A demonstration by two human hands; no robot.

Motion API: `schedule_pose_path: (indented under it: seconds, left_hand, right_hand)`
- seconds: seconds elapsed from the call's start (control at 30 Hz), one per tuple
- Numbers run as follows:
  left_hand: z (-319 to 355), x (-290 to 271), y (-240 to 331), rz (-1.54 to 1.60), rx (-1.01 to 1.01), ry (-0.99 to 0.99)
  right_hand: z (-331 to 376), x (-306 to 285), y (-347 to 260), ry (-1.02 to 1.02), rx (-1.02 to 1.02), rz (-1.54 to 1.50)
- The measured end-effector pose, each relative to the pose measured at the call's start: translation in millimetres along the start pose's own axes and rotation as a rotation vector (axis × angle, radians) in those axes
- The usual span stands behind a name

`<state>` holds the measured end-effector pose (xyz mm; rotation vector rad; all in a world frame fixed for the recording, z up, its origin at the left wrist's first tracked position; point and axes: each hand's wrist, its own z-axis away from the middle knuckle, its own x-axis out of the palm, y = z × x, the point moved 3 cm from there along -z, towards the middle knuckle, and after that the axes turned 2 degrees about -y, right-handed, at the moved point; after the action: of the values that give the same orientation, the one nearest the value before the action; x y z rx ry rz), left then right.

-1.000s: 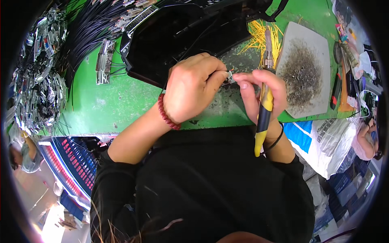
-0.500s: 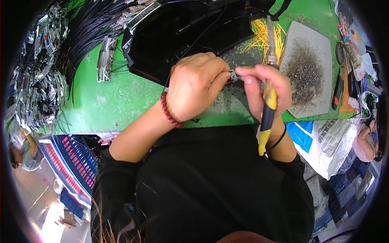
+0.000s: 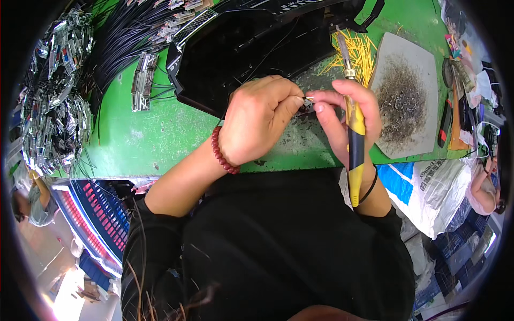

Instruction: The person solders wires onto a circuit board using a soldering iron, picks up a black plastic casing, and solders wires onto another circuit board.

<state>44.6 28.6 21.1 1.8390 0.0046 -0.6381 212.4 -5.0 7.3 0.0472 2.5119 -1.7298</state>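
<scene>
Fingers [image 3: 289, 105] of the left hand [image 3: 252, 123], back turned up, pinch a thin wire [image 3: 308, 98] above the green table [image 3: 136, 142] — the right hand [image 3: 366, 109], loosely curled, holds a yellow-and-black soldering iron [image 3: 356, 145], fingertips [image 3: 320, 108] near the wire's end.

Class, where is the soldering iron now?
In the head view, the soldering iron is right of centre, in the right hand, left of the grey slab.

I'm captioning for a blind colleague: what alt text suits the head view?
Above a green workbench, a person's left hand pinches a thin wire-like piece while the right hand, close by, holds a yellow-and-black soldering iron pointing away. Beyond are a black panel and yellow strips; a soiled gray board lies at right.
</scene>
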Motion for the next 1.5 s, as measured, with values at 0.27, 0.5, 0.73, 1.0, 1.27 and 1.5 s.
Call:
schedule_pose_path:
  seconds: [0.27,0.5,0.73,1.0,1.27,1.5]
  left_hand:
    - [0,1,-2,0.008,0.013,-0.022]
    - [0,2,-2,-0.062,0.074,-0.045]
    - [4,6,-4,-0.162,0.182,0.082]
    - [3,5,-3,-0.130,0.069,0.092]
    - [5,7,-4,-0.127,0.072,0.059]
    - [2,5,0,-0.158,0.113,0.075]
  right_hand:
    - [-13,0,-2,-0.042,-0.019,-0.021]
    - [-12,1,-9,-0.041,0.026,0.116]
    - [-3,10,-7,0.076,-0.255,0.572]
    - [2,-2,0,0.137,-0.138,0.101]
    - [-5,3,0,0.075,-0.079,0.101]
    - [-6,-5,1,0.042,0.013,0.147]
